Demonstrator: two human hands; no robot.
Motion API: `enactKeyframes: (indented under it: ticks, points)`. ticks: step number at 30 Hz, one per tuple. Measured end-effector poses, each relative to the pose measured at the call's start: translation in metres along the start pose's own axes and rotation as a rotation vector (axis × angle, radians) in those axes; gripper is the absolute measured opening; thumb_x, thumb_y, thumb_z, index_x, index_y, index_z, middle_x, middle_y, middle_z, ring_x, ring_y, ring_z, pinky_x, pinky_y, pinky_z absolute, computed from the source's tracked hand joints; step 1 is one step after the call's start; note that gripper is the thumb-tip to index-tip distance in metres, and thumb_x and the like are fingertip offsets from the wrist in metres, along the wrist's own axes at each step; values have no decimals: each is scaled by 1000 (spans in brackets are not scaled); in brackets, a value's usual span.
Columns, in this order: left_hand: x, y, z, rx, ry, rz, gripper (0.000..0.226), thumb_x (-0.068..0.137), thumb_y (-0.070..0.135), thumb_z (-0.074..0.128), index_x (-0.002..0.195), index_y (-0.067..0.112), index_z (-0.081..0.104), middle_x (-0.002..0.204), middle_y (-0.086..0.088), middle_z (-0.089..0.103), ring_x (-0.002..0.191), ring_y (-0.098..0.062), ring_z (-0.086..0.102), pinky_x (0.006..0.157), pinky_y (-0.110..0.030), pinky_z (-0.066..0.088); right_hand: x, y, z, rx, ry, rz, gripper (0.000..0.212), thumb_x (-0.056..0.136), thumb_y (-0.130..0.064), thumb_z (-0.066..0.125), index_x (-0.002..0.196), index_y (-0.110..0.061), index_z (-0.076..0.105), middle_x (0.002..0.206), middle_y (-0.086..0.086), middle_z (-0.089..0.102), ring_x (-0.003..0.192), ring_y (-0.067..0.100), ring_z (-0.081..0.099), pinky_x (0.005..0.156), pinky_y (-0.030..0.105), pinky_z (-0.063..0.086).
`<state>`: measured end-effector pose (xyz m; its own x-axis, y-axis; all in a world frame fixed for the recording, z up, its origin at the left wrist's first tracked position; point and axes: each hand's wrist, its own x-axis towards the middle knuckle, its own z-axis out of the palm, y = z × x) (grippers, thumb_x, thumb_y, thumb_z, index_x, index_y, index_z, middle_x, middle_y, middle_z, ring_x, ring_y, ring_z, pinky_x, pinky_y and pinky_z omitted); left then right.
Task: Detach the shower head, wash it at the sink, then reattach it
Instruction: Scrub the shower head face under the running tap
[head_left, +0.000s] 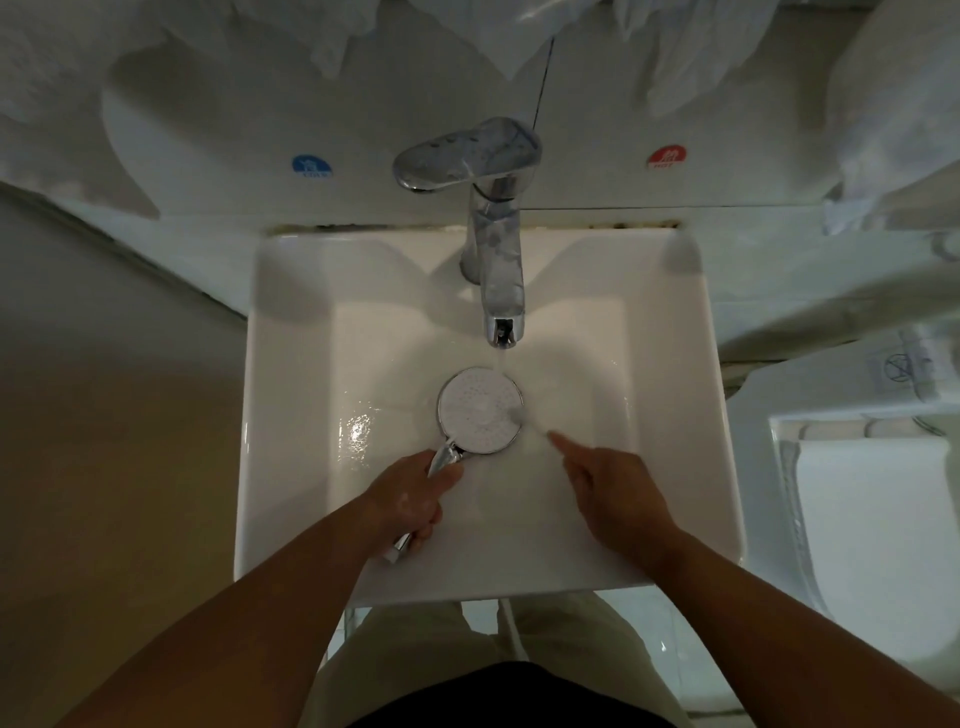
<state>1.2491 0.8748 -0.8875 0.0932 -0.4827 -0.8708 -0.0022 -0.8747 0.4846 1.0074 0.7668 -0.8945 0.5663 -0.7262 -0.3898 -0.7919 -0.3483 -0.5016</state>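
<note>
The shower head, a round white face with a chrome rim and chrome handle, lies face up over the white sink. My left hand grips its handle from below. Water runs from the chrome tap onto the upper right edge of the shower face. My right hand hovers to the right of the shower head, forefinger stretched toward its rim and a little apart from it, the other fingers curled and holding nothing.
The tap lever is turned to the left. A blue sticker and a red sticker sit on the wall ledge behind. A toilet stands at the right. White cloths hang above.
</note>
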Motion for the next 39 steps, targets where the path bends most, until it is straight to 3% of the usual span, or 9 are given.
enactKeyframes:
  ticks: [2,7,13,21,24,28,33,35,39]
  points:
    - [1,1,0,-1,-7,5,25,103,40,50,109,16,56,65,-11,52,38,-13,41,37,-23,37,-8,-7,3,-76,-127,-60,43,108,-35,35,147,-50,24,93,4,66,80,17,60,79,32,50]
    - [-2,1,-2,-12,2,22,23,103,38,52,106,16,56,63,-10,54,39,-14,43,38,-23,37,7,13,-12,-47,132,116,39,106,-29,45,144,-31,54,117,11,73,99,27,70,95,45,55]
    - [-19,10,-11,-24,-13,71,21,102,38,53,97,18,56,59,-6,54,40,-15,44,41,-24,38,27,-31,-11,34,227,39,55,100,-42,53,150,-23,42,155,6,40,143,24,37,117,42,35]
    - [-39,37,-7,29,-13,161,24,102,40,54,105,17,57,58,-5,54,38,-14,46,39,-26,41,97,-101,-12,-324,165,-273,60,94,-66,33,138,-30,50,120,7,63,104,27,54,85,39,48]
    - [-41,40,-15,140,-3,254,20,102,36,55,99,16,56,54,-4,54,34,-13,43,35,-24,39,105,-107,-33,-137,131,-73,57,91,-72,39,107,-22,63,89,-1,66,79,22,64,72,33,52]
    - [-40,39,-23,189,-54,268,17,102,36,55,93,21,54,54,-6,53,34,-13,42,33,-24,39,101,-119,-47,-43,85,201,37,98,-46,54,103,-10,64,99,12,69,93,32,67,81,39,53]
    - [-41,35,-35,295,-138,232,11,101,40,56,98,29,56,55,-2,51,35,-9,42,33,-22,37,86,-112,-26,-652,-32,-776,32,94,-44,41,104,-31,68,89,-5,67,90,24,63,64,32,40]
    - [-38,40,-33,276,-153,235,12,100,38,58,90,31,56,56,-4,50,36,-12,40,34,-22,36,95,-115,-36,-574,-160,-597,43,101,-51,29,105,-30,66,91,-3,67,85,22,63,68,33,47]
    - [-32,48,-31,138,-114,232,14,100,30,59,87,26,54,56,-7,45,37,-15,37,34,-21,36,104,-111,-50,-37,185,133,50,99,-52,37,87,-15,68,80,10,69,77,32,67,75,38,54]
